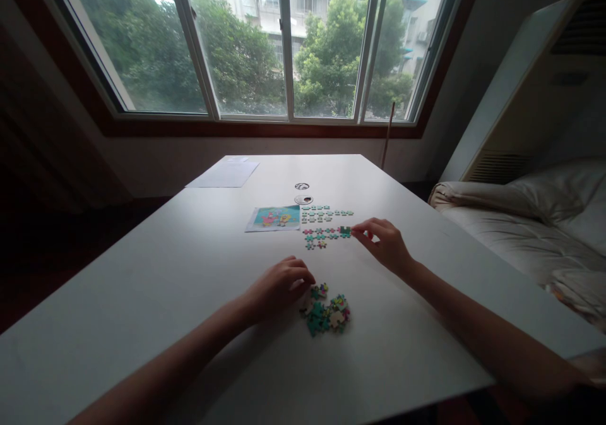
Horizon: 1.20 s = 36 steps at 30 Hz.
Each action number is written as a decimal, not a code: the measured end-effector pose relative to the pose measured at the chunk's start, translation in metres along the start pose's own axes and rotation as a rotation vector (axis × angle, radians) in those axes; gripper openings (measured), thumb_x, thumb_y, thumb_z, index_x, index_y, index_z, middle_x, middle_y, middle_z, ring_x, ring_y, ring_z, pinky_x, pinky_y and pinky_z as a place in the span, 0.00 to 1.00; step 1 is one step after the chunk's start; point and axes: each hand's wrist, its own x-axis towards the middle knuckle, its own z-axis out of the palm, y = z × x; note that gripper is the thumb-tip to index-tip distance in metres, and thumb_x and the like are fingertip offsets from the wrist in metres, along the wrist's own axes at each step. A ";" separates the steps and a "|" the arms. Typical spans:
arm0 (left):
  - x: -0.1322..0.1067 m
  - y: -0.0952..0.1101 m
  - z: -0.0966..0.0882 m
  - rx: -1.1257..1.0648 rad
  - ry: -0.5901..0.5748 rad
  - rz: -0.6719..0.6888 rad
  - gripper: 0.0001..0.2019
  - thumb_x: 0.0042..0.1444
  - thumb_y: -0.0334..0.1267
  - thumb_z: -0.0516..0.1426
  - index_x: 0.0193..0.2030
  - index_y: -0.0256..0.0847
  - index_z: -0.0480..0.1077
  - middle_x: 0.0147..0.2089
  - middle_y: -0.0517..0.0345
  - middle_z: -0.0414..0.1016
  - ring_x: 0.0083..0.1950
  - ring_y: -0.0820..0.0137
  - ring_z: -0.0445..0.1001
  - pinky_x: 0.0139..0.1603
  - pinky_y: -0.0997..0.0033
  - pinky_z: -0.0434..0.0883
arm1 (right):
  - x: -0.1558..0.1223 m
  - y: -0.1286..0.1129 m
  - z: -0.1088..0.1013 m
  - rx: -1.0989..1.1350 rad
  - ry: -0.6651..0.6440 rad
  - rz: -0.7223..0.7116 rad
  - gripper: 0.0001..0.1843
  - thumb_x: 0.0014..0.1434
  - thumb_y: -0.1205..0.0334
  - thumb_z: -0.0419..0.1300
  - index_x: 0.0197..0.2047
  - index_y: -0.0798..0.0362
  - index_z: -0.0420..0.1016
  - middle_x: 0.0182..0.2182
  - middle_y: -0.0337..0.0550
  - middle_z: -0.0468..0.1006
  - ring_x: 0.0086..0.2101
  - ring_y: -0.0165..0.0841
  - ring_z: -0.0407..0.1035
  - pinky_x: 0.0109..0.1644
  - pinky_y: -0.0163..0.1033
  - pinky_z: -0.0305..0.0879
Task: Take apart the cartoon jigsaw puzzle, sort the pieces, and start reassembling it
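On the white table [189, 273] lies a small pile of loose jigsaw pieces [326, 311]. My left hand [279, 287] rests at the pile's left edge with its fingers curled down onto the pieces. Farther back, several pieces are laid out in rows [326, 223]. My right hand [384, 240] reaches to the right end of the middle row and pinches a dark green piece [345, 230] there. A colourful reference picture [274, 217] lies to the left of the rows.
A sheet of paper [223, 174] lies at the table's far left. Two small round objects [303, 192] sit behind the picture. A window [265, 46] spans the back wall. A bed with pale bedding [530, 216] stands to the right of the table.
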 end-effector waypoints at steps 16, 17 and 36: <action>0.001 0.003 0.000 -0.008 0.014 0.018 0.08 0.56 0.32 0.51 0.35 0.40 0.72 0.33 0.54 0.72 0.37 0.70 0.67 0.37 0.73 0.65 | 0.001 0.007 -0.002 -0.026 -0.012 0.025 0.08 0.56 0.59 0.55 0.33 0.51 0.73 0.28 0.38 0.75 0.24 0.26 0.66 0.37 0.36 0.59; 0.001 0.003 0.000 -0.009 0.013 0.019 0.08 0.56 0.32 0.51 0.35 0.40 0.72 0.33 0.54 0.72 0.37 0.70 0.67 0.37 0.73 0.65 | 0.001 0.007 -0.002 -0.026 -0.014 0.025 0.08 0.56 0.59 0.55 0.33 0.51 0.73 0.28 0.38 0.75 0.24 0.26 0.66 0.37 0.36 0.59; -0.001 0.001 -0.001 -0.007 0.006 0.029 0.08 0.56 0.31 0.50 0.35 0.39 0.72 0.33 0.54 0.71 0.37 0.70 0.67 0.37 0.73 0.65 | 0.016 0.015 0.004 -0.041 -0.135 0.058 0.08 0.55 0.59 0.55 0.33 0.51 0.73 0.27 0.38 0.74 0.23 0.26 0.64 0.33 0.33 0.58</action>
